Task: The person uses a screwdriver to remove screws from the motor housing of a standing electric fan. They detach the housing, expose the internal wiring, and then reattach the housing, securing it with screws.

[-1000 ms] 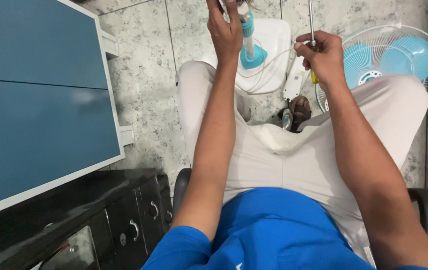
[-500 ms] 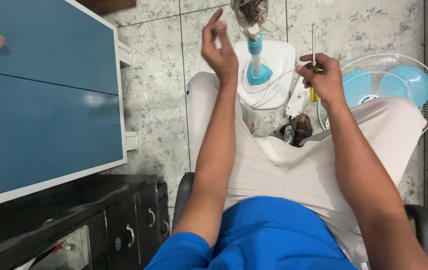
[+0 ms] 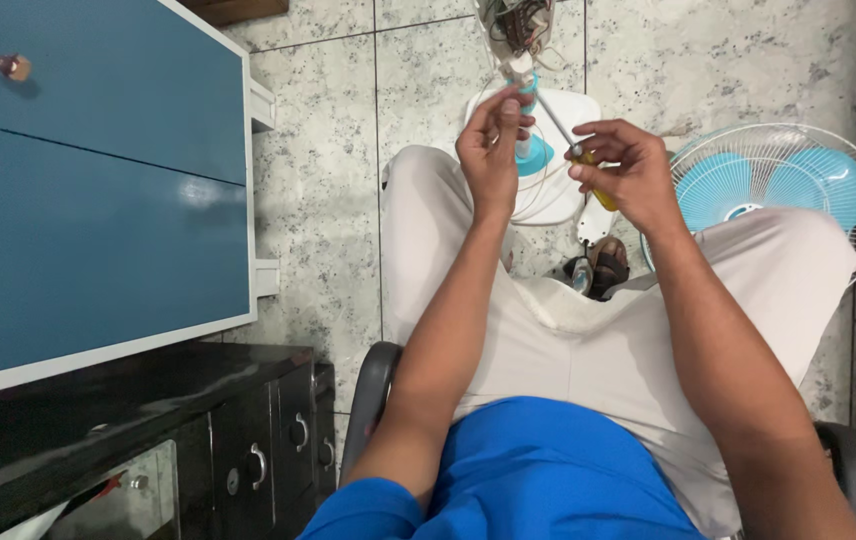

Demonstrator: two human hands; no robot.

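Between the person's raised knees, the right hand [image 3: 620, 165] has its grip closed round the yellow handle of a screwdriver [image 3: 573, 150], thumb on top and fingers curled beneath, so that only a short piece of yellow shows below the palm. From that grip the thin metal shaft runs up and away to the left, its tip reaching the blue neck of a fan stand [image 3: 528, 125] just beside the other hand. The left hand [image 3: 490, 150] has its grip pinched on that blue neck, fingertips and thumb pressed together at the top of it; whether they also touch the screwdriver's tip I cannot tell. Just beyond both hands, at the top of the stand, sits a bare fan motor [image 3: 518, 25] with loose wires showing. Below the hands the neck goes down into a white base [image 3: 558, 200] standing on the tiled floor [image 3: 328, 180], with a thin cord looped on it. Right of the right hand, lying flat on the floor, is a white wire fan guard [image 3: 798, 190] with pale blue blades inside it. Nearer the person, just under the right wrist, a sandalled foot [image 3: 603, 270] shows between the light trouser legs. Well to the left of the left hand stands a blue cabinet [image 3: 88, 180] with a white edge, and nearer the person, a black cabinet [image 3: 198, 430] with metal handles.
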